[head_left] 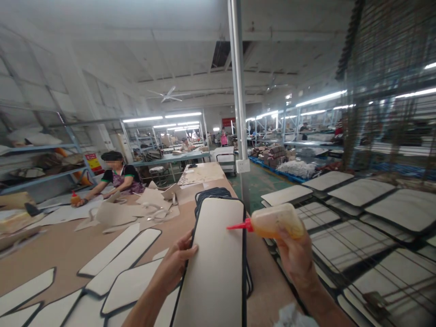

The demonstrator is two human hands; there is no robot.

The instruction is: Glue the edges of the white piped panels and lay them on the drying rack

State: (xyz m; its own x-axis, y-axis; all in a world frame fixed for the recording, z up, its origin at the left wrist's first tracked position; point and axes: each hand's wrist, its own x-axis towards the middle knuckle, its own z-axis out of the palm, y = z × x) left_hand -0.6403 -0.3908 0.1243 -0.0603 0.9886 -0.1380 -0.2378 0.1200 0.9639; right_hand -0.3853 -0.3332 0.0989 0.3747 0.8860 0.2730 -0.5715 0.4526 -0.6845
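My left hand [180,258] grips the left edge of a long pale panel [214,263] with rounded corners and a dark border, thumb on top. In my right hand [294,254] is a squeeze bottle [277,220] of amber liquid, tipped sideways, its red nozzle [238,225] pointing left over the panel's upper right part. I cannot tell whether the tip touches the surface. Behind and under the panel lies a stack of dark-edged pieces [213,193], partly hidden.
More pale panels [124,259] lie on the brown table [64,247] at left. Loose beige pieces [119,213] are farther back, near a co-worker [121,177] holding another bottle [75,198]. A wire rack [335,245] with several panels stands at right. A metal post [238,91] rises ahead.
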